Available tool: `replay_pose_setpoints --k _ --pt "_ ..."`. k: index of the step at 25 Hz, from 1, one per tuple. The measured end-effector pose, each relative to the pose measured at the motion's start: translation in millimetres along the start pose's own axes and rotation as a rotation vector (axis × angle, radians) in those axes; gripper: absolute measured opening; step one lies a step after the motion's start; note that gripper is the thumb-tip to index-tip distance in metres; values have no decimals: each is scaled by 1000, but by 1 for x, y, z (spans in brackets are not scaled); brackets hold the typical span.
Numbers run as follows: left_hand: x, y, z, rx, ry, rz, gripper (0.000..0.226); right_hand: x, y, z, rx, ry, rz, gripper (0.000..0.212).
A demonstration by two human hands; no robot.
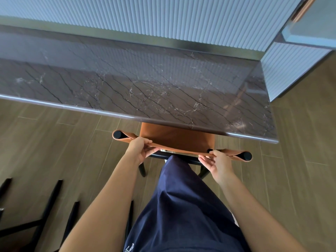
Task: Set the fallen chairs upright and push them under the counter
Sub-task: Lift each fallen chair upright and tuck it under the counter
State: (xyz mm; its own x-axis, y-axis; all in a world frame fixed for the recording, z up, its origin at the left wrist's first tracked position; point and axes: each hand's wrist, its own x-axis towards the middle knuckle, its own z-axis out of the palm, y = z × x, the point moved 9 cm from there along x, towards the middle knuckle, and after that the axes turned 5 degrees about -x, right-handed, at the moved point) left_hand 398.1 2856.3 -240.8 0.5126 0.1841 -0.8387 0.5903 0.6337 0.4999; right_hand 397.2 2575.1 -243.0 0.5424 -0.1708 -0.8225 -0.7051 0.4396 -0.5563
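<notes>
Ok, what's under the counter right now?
The orange chair's seat runs under the counter edge; its front part and front legs are hidden beneath it. Backrest and rear legs are outside.

The counter point(127, 84) across the middle of the frame is seen as dark brown veined stone, polished to a gloss that mirrors the ribbed panel point(163, 19) above it. That panel is finished in matt pale blue-grey. A brushed metal strip point(190, 44) is set between them. The chair point(174, 137) at centre is covered in smooth tan leather-like material and carried on matt black posts. The floor point(45, 142) is laid in matt wood-grain planks. Navy woven cloth is shown on the trouser leg point(181, 206) at the bottom.
</notes>
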Motion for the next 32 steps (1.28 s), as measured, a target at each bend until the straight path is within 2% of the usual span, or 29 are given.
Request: replay_pose_setpoints --k 5,9,12,16,21,27,32 --pt "-5 3 2 -24 13 4 15 1 -2 -3 -119 -46 2 14" --pt "-19 -2 6 -62 -3 -6 18 -5 -2 -6 -214 -68 41 29" --pt "-31 -6 1 -84 -5 24 31 -10 4 -4 -356 -137 94 50" --pt "-53 -12 -4 -193 -31 101 41 -25 10 5 -485 -312 -10 41" --pt "-99 -37 -9 -329 -36 244 39 -42 3 10 -579 -477 -103 32" --pt "-161 -90 -24 -394 104 477 28 -70 -4 8 -816 -716 -271 27" --pt "-214 -147 -56 -406 206 585 22 -102 33 -5 -994 -865 -271 27"
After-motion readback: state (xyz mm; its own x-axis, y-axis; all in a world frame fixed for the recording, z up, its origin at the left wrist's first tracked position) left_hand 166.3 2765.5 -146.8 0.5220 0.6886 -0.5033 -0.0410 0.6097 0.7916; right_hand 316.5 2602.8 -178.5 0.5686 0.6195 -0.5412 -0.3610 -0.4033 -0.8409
